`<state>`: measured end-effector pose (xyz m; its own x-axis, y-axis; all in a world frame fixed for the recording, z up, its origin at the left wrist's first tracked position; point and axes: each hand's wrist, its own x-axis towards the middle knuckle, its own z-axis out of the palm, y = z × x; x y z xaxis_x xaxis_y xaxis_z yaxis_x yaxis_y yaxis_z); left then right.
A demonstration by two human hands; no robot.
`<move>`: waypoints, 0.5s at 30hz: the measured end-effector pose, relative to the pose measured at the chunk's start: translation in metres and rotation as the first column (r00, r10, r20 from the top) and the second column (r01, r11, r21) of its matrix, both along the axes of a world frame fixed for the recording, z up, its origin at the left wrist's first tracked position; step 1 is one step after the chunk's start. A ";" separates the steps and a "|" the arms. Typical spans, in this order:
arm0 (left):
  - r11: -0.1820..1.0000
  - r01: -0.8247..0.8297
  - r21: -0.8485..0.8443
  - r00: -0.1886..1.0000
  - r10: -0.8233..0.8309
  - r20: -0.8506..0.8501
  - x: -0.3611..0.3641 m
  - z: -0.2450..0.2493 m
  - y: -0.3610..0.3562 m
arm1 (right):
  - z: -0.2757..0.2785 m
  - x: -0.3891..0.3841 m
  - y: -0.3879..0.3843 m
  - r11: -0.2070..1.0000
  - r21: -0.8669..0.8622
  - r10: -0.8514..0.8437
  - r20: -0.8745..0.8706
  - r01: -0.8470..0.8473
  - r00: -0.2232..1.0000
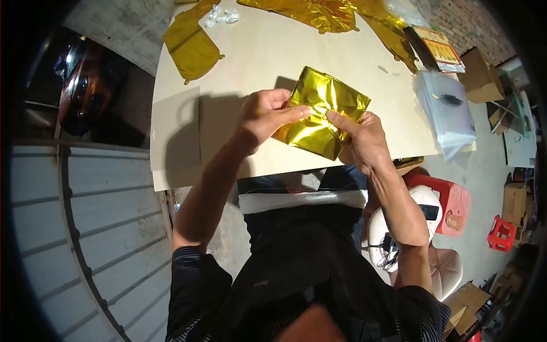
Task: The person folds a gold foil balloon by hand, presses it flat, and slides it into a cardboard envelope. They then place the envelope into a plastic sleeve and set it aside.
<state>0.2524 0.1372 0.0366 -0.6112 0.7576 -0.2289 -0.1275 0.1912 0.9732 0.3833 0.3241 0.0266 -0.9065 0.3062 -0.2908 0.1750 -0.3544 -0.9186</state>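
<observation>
A shiny gold foil balloon [325, 128], folded flat into a square packet, is held up over the near edge of the table. My left hand [268, 117] grips its left side, with the thumb laid across the front. From the right, my right hand [364, 137] pinches it, the thumb pressed near the middle close to the left thumb. Most of my other fingers are hidden behind the foil. Creases spread out from where the thumbs press.
On the pale wooden table [250, 62] lie a flat gold foil piece [191, 48], white crumpled bits [222, 16] and more gold foil [313, 14]. Clear plastic bags [447, 114] and a printed box [437, 50] sit at the right. A red stool [501, 233] stands on the floor.
</observation>
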 end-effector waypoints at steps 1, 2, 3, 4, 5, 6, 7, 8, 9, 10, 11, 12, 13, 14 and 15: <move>1.000 -0.001 -0.003 1.000 0.001 0.009 0.000 -0.002 -0.001 | -0.001 0.000 0.001 0.998 0.060 -0.002 0.056 -0.001 0.998; 1.000 0.029 0.005 1.000 -0.029 -0.012 0.000 -0.004 -0.003 | -0.006 -0.001 0.000 1.000 -0.018 -0.003 -0.046 0.002 0.999; 0.998 0.058 0.015 0.998 -0.057 -0.035 0.000 -0.004 -0.004 | -0.007 -0.001 0.000 1.000 -0.021 0.001 -0.037 -0.002 0.999; 0.998 0.065 -0.016 0.997 -0.066 -0.037 0.001 0.002 -0.004 | -0.004 0.000 -0.001 0.999 -0.029 0.011 -0.050 -0.013 0.999; 0.998 0.061 -0.017 0.998 -0.062 -0.031 0.000 -0.001 -0.004 | -0.002 0.000 -0.001 0.999 -0.037 0.021 -0.065 -0.023 0.998; 0.999 0.048 -0.019 0.998 -0.048 -0.045 -0.001 -0.006 -0.004 | 0.001 0.001 -0.002 0.997 -0.070 0.027 -0.074 -0.033 0.997; 0.999 0.035 -0.021 0.997 -0.036 -0.061 -0.001 -0.007 -0.004 | 0.000 0.001 -0.002 0.997 -0.070 0.030 -0.070 -0.035 0.997; 1.000 0.021 -0.005 0.997 -0.022 -0.067 0.001 -0.007 -0.004 | 0.000 0.001 -0.002 0.997 -0.067 0.035 -0.055 -0.038 0.998; 1.000 0.019 -0.004 0.998 -0.019 -0.065 0.002 -0.009 -0.003 | -0.001 0.001 -0.002 0.997 -0.065 0.039 -0.040 -0.041 0.998; 1.000 0.009 0.004 0.998 -0.009 -0.060 0.002 -0.010 -0.002 | 0.001 0.001 -0.003 0.997 -0.064 0.041 -0.038 -0.043 0.998; 1.000 0.000 0.012 0.998 0.001 -0.055 0.003 -0.011 -0.001 | 0.004 0.001 -0.005 0.997 -0.075 0.022 -0.016 -0.023 1.000; 1.000 -0.001 0.013 0.999 0.002 -0.054 0.004 -0.011 -0.001 | 0.005 0.001 -0.006 0.996 -0.084 0.002 0.005 -0.002 1.000; 1.000 0.000 -0.014 0.999 -0.001 -0.051 0.005 -0.008 0.000 | 0.003 0.000 -0.006 0.996 -0.084 0.002 0.006 -0.002 1.000; 0.999 0.001 -0.040 0.999 -0.003 -0.048 0.006 -0.006 0.000 | 0.000 0.000 -0.005 0.999 -0.052 -0.005 0.010 0.006 1.000; 0.999 0.001 -0.038 0.999 -0.002 -0.048 0.006 -0.007 0.000 | -0.003 0.000 -0.004 1.000 -0.020 -0.012 0.013 0.013 1.000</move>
